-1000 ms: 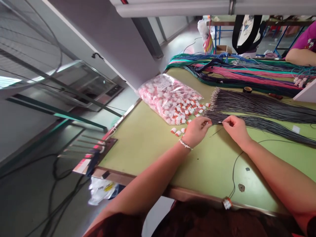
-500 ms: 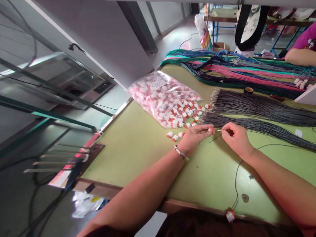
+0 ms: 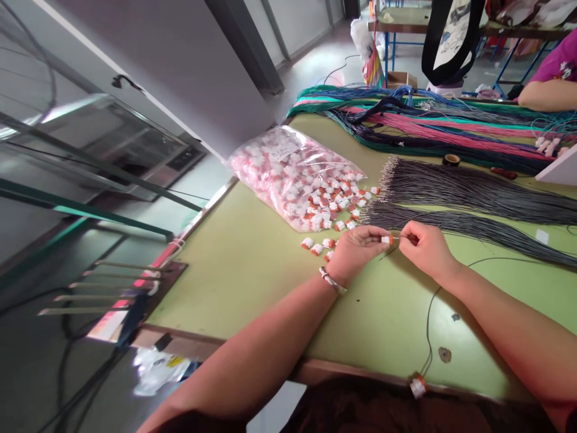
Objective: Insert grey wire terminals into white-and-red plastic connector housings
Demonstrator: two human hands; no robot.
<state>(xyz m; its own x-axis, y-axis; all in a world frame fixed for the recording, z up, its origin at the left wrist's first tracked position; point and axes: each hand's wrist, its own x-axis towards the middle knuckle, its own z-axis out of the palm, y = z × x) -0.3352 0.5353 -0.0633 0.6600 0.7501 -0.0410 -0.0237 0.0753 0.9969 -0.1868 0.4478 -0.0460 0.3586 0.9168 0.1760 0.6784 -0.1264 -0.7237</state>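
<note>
Between thumb and fingers, my left hand pinches a small white and orange connector. My right hand grips a thin dark wire, whose tip meets the connector's orange end; how deep it sits I cannot tell. Just left of my hands, loose connectors spill from a clear plastic bag. Behind my right hand lie two bundles of dark wires with metal terminals at their left ends. Another connector, with wires attached, rests at the table's front edge.
Green, pink and blue wire bundles stretch across the back of the green table. A tape roll stands behind the dark wires. Metal prongs stick out at the left edge. Another person's arm rests at the far right.
My right hand has moved left toward my left hand, closing the gap between wire tip and connector. The connector has turned, showing more of its white side. The whole view has shifted slightly.
</note>
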